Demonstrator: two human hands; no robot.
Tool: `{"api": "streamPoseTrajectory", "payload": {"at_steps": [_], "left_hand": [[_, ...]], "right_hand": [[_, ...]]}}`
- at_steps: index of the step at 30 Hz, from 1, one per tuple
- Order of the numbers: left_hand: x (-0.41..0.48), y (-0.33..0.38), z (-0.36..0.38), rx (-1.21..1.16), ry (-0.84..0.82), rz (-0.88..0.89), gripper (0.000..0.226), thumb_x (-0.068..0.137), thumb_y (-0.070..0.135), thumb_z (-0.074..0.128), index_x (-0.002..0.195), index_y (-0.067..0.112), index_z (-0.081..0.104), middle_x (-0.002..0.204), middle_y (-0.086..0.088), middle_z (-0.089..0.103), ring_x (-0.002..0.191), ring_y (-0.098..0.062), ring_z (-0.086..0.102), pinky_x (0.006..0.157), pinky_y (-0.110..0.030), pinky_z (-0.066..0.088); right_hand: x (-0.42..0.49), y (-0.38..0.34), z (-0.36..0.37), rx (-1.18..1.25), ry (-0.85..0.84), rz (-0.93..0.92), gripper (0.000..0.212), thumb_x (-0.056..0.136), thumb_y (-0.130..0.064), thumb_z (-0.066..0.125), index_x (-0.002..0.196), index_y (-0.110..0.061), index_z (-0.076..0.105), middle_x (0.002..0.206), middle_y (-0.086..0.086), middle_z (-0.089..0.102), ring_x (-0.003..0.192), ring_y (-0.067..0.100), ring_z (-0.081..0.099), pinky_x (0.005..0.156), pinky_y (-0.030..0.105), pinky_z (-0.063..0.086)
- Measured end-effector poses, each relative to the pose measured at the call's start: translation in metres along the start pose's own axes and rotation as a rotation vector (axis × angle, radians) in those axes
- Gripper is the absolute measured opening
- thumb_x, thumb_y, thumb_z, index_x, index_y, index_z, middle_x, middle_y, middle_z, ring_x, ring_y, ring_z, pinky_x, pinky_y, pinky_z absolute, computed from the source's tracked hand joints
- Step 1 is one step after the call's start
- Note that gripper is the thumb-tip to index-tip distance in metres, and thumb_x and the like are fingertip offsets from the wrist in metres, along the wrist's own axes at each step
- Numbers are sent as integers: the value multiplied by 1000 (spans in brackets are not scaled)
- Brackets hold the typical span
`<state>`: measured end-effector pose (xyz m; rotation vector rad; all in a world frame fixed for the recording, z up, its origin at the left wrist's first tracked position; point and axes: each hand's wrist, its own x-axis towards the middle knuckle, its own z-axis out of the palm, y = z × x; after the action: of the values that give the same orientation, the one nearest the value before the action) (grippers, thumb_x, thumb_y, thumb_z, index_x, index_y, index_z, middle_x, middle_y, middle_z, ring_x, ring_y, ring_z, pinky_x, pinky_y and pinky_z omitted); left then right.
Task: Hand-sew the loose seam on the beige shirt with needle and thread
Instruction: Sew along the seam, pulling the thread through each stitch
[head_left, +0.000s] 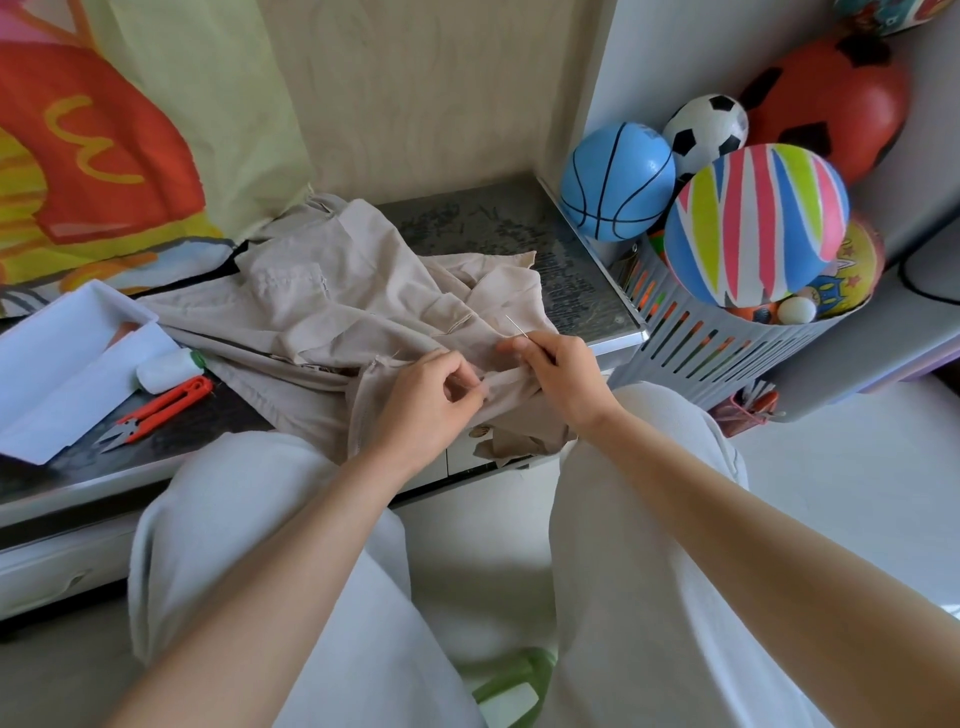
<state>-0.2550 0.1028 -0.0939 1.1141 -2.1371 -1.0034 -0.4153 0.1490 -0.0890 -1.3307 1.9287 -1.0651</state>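
The beige shirt lies crumpled on a low dark table, its near edge hanging over the front. My left hand pinches a fold of the shirt near the table's front edge. Just to its right, my right hand pinches a thin silver needle that points up and away from me over the cloth. The two hands are close together on the same fold. I cannot make out the thread.
Red thread snips and a white thread spool lie on the table to the left, beside an open white box. A grey slatted basket full of balls stands at the right. My knees are under the table edge.
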Motion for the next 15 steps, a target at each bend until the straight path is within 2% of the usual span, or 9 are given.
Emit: {"api": "streamPoseTrajectory", "payload": {"at_steps": [2, 5, 9, 13, 15], "left_hand": [[0, 0, 0, 4, 12, -38, 16, 78, 9, 70, 65, 10, 61, 81, 3, 67, 59, 3, 51, 61, -13, 38], [0, 3, -1, 37, 47, -57, 20, 77, 8, 72, 61, 11, 60, 67, 10, 58, 59, 5, 52, 59, -7, 36], [0, 4, -1, 72, 50, -64, 17, 76, 9, 75, 65, 4, 63, 69, 4, 56, 59, -1, 51, 58, -5, 36], [-2, 1, 0, 114, 5, -74, 19, 76, 11, 75, 63, 10, 62, 72, 7, 54, 59, -1, 50, 58, -4, 35], [-3, 1, -1, 115, -20, -77, 24, 76, 13, 75, 60, 16, 58, 75, 10, 55, 58, 1, 51, 59, -5, 36]], "right_hand": [[-2, 0, 0, 2, -13, -7, 25, 99, -20, 48, 101, -13, 72, 76, 1, 63, 72, 7, 52, 65, 15, 41], [-3, 0, 0, -16, -21, -23, 24, 99, -20, 49, 101, -14, 72, 65, -11, 51, 60, -1, 46, 58, 9, 38], [-4, 1, -1, -13, -17, -36, 24, 99, -20, 48, 99, -14, 71, 62, -13, 48, 57, -5, 45, 57, 9, 37], [-5, 0, 0, -9, -6, -56, 25, 99, -19, 48, 93, -7, 69, 65, -8, 50, 62, 3, 44, 61, 17, 38], [-7, -2, -1, 8, 15, -82, 25, 99, -19, 48, 94, -5, 69, 64, -9, 49, 61, 1, 44, 62, 16, 38]]}}
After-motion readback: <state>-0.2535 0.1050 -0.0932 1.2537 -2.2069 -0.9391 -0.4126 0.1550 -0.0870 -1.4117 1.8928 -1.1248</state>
